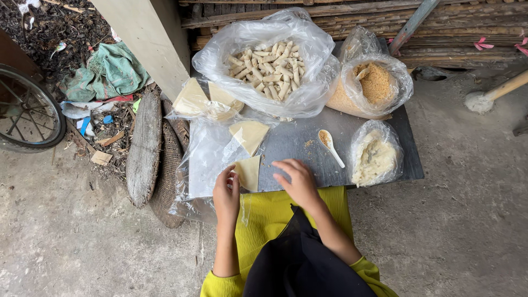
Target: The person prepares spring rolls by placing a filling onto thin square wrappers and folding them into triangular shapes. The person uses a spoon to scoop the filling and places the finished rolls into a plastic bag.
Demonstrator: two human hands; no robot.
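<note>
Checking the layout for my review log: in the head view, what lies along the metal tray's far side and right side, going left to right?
Stack of wrappers in plastic → big bag of rolled pieces → bag of crumbs → bag of pale filling, nearer; white spoon before it.

Pale cream wrapper sheet (248,172), dull grey metal tray (308,144), white spoon (331,147) of orange-brown crumbs, bright yellow-green sleeves (220,284), black apron (300,258)

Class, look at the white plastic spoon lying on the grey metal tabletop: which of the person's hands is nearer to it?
Right. The right hand rests on the tabletop just left of the white plastic spoon; the left hand is farther left, touching the pale triangular wrapper.
</note>
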